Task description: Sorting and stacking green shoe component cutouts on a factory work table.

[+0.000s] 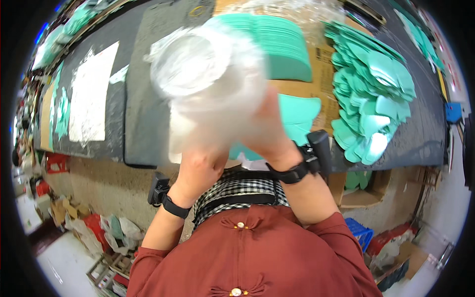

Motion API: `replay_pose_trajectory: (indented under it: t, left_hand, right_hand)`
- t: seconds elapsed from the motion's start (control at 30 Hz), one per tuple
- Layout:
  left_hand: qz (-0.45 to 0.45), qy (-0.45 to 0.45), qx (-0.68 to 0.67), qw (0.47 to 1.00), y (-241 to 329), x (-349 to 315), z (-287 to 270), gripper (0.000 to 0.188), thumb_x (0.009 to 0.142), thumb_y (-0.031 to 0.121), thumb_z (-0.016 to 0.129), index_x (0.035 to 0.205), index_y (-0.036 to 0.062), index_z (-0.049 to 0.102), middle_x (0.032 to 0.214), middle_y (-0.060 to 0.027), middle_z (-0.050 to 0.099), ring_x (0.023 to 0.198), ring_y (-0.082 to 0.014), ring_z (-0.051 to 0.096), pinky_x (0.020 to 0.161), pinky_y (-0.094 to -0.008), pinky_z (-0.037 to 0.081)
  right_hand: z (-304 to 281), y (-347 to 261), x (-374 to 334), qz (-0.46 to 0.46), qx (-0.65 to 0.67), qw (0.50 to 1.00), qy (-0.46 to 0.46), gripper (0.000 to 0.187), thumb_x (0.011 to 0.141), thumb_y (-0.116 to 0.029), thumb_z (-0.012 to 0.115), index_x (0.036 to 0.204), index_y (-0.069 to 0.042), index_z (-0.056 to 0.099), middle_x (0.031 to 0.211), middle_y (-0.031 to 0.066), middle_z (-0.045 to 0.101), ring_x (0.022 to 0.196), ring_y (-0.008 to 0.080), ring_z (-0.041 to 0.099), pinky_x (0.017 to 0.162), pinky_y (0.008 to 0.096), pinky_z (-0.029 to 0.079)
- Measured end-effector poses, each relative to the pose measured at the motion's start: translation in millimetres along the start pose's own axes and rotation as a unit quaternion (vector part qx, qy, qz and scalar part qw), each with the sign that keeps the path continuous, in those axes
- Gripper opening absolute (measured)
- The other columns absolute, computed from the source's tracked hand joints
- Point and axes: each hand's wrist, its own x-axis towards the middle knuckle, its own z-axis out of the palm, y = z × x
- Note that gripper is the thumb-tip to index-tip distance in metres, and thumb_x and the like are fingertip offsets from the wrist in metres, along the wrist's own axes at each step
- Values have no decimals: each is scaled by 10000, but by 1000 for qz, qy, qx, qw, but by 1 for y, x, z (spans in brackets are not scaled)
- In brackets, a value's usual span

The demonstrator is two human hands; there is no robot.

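Note:
Held up over the table's near edge is what looks like a roll of clear plastic film [210, 74], pale and smeared by motion. My left hand [202, 161] is closed at its lower left side, with the fingertips blurred. On its lower right side my right hand [269, 131] grips it, fingers partly hidden behind the blur. Just beyond the roll stands a neat row of green shaped sheets [282, 47] on brown cardboard [322, 91]. More green sheets [299, 116] lie flat beside my right hand. Both wrists wear black straps with small devices.
A loose heap of green cut pieces [371, 89] covers the table's right part. To the left, a white sheet [94, 94] lies on the dark tabletop [131, 106]. Under the table are a cardboard box [366, 198] and a blue crate [359, 232]. Bags [106, 232] sit on the floor at left.

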Motion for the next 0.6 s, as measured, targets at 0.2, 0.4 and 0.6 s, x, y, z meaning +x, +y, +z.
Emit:
replay_pose_trajectory:
  t: [0.2,0.4,0.6]
  left_hand:
    - [17,-10,21,1000,0,26,10,298,784,-65,664,1057,42,712,1067,-110,672,1009,-298,613,893,-387,484]
    - [21,-20,28,999,11,31,12,233,814,-33,664,1028,46,709,1041,-104,669,983,-293,603,881,-389,469]
    - [-12,-50,47,998,9,28,13,258,831,-18,649,1073,52,702,1079,-117,671,1011,-310,599,906,-389,461]
  right_hand:
    - [-62,41,-15,15,13,990,143,303,783,-123,764,1041,-25,640,880,151,689,786,336,675,684,368,536]
    - [-122,53,-29,23,55,962,268,319,776,-119,780,1058,-37,656,923,136,696,818,292,689,712,336,541]
    - [-105,19,-39,11,-55,971,231,258,771,-174,720,998,-73,651,893,139,643,818,354,650,699,414,527]
